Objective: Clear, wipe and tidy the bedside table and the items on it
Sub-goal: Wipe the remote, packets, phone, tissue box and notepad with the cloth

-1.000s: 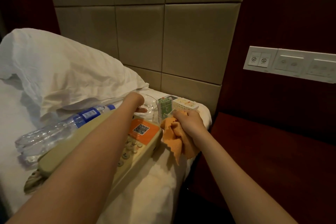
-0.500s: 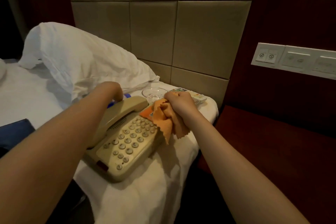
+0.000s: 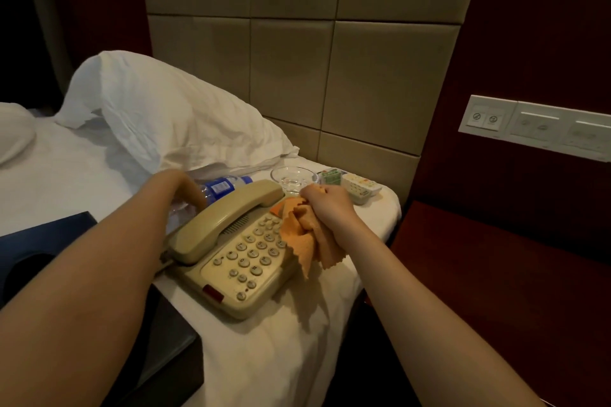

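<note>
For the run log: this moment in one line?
right hand: grips orange cloth at phone | left hand: by water bottle, grip unclear

A crumpled white pillow (image 3: 172,122) is laid on the white bed sheet (image 3: 66,175) against a padded beige headboard (image 3: 291,69); a white switch panel (image 3: 535,127) is mounted on the dark red wall (image 3: 545,26); a dark blue object (image 3: 39,241) is seen at the lower left edge.
</note>
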Demonstrator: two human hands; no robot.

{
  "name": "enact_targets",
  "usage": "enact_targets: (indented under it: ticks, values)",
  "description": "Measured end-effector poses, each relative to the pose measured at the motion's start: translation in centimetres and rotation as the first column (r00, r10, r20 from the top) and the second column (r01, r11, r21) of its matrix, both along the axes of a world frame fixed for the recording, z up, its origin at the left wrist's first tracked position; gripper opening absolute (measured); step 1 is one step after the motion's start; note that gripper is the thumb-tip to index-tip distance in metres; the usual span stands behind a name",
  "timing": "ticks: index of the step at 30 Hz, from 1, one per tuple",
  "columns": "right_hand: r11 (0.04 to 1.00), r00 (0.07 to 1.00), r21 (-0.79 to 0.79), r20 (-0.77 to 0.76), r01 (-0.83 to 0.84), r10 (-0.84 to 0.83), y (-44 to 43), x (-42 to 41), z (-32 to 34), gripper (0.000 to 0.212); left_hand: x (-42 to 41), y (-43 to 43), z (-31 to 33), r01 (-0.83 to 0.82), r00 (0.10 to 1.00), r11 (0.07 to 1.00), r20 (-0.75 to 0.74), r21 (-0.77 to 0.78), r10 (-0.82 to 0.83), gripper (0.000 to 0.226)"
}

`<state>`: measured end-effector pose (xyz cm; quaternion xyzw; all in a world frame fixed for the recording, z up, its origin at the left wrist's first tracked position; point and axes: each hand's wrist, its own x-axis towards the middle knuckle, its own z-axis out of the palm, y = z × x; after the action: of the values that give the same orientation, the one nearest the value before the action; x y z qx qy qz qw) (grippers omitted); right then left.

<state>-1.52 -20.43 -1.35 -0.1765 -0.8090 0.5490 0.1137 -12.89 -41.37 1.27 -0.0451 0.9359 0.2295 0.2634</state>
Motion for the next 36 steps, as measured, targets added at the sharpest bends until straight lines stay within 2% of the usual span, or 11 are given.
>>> enact_targets:
  ticks: [3,8,11,14,18,22,25,27,29,32,36]
  values:
    - [1.000,1.000,-0.011,0.008,0.006,-0.006,-0.4,-0.1,0.1,0.020,-0.2,-0.8,0.2,0.038,0.999,0.998,0.041,-0.049,-0.036,0.057]
    - [0.998,0.999,-0.065,0.032,0.028,-0.026,-0.9,-0.1,-0.3,0.020,-0.3,-1.3,1.0,0.141,0.987,0.969,0.100,-0.202,-0.123,0.051]
    - [0.994,0.999,-0.102,0.036,0.029,-0.026,-0.9,0.1,-0.3,0.019,0.1,-1.2,2.0,0.148,0.988,0.973,0.069,-0.175,-0.138,0.063]
    - [0.970,0.997,-0.230,0.052,0.073,-0.063,-0.9,0.1,0.1,0.021,1.4,-0.6,3.1,0.129,0.991,0.987,-0.012,-0.094,-0.130,0.063]
    - [0.842,0.989,-0.520,0.061,0.145,-0.133,-1.6,0.2,0.8,0.018,2.1,0.4,4.6,0.147,0.988,0.982,-0.073,0.117,-0.139,0.054]
    - [0.721,0.990,-0.679,0.060,0.135,-0.128,-3.1,-0.1,1.3,0.033,3.9,2.3,7.1,0.226,0.969,0.960,-0.140,0.165,-0.204,0.017]
    - [0.589,0.999,-0.808,-0.033,-0.022,-0.008,-4.1,0.3,2.1,0.044,6.2,4.5,9.0,0.316,0.942,0.929,-0.180,0.195,-0.283,0.019]
    - [0.476,0.978,-0.857,-0.203,-0.198,0.042,-4.2,1.1,2.7,0.055,8.1,6.2,9.9,0.367,0.921,0.911,-0.216,0.190,-0.326,0.019]
    - [0.420,0.930,-0.841,-0.368,-0.340,0.017,-3.7,2.1,3.3,0.060,9.7,7.7,10.6,0.428,0.893,0.881,-0.249,0.203,-0.376,0.019]
    - [0.462,0.895,-0.802,-0.444,-0.379,-0.037,-1.9,3.8,3.9,0.055,11.0,9.4,11.0,0.486,0.863,0.844,-0.276,0.228,-0.423,0.020]
    - [0.586,0.909,-0.769,-0.398,-0.257,-0.122,0.0,7.0,4.9,0.065,12.2,11.6,10.8,0.554,0.829,0.796,-0.258,0.246,-0.497,0.029]
